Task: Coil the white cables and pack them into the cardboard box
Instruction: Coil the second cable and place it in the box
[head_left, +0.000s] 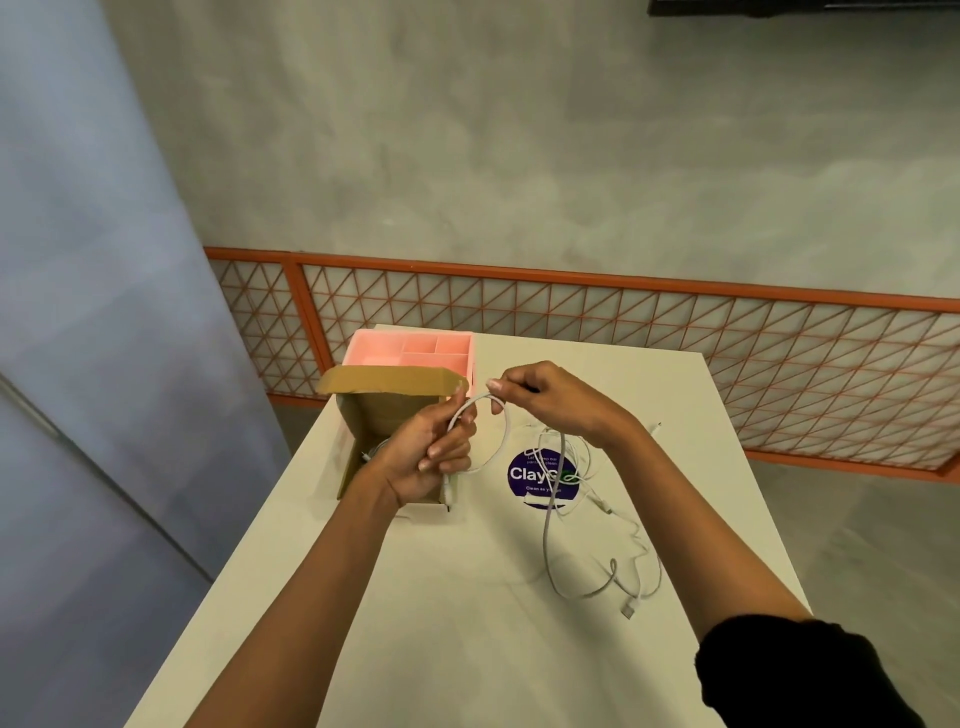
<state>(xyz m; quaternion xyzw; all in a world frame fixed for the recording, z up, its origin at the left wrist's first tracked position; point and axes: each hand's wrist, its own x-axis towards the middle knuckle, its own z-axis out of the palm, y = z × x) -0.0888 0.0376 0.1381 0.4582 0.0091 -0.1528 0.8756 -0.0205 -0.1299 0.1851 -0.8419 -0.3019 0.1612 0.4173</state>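
Both hands are raised over the table (467, 597), working one white cable (506, 435) between them. At the far left the cardboard box (374, 415) stands open with its flap up, touching a pink tray (410, 348) behind it; something pale lies inside the box, perhaps a cable, but it is too hidden to tell. Just in front of the box, the left hand (434, 460) has its fingers curled round the gathered cable, with one plug (448, 494) hanging below the fist. A single loop arcs from that fist to the right hand (545, 400), which pinches the cable between thumb and fingertips and feeds it round. The rest of the line drops from that pinch across a purple sticker (522, 475) to the loose cables (602, 566), which lie tangled on the table further right. The coiling looks barely begun, with one turn made and most of the length trailing. The next move probably calls for the right hand to slide along the line, bring another turn to the left fist, and keep the tail from snagging on its neighbours.
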